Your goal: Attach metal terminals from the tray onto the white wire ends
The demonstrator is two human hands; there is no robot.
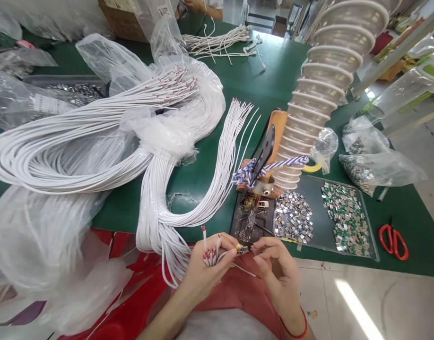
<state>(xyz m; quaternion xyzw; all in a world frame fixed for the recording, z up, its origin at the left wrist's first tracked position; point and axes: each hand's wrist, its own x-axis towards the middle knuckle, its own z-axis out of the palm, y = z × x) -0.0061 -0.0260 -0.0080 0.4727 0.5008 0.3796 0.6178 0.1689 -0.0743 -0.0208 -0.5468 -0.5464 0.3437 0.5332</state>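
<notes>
My left hand [212, 262] is closed round several white cables [210, 254] with red tips, in front of the table edge. Between its thumb and forefinger is a small connector end [240, 248] with yellow on it. Close on the right, my right hand [275, 267] has its thumb and forefinger near a small dark piece at that end, too small to name. One thin cable with a bare end hangs between the hands. A big bundle of white cables [203, 215] curves over the table just behind my left hand.
A tray [318, 212] holds piles of small metal connectors, with red-handled scissors [393, 242] to its right. A ribbed duct [326, 80] rises behind an orange-handled tool stand [273, 137]. Coiled white cables [61, 141] and plastic bags fill the left. Another person's hand [195, 5] shows at the top.
</notes>
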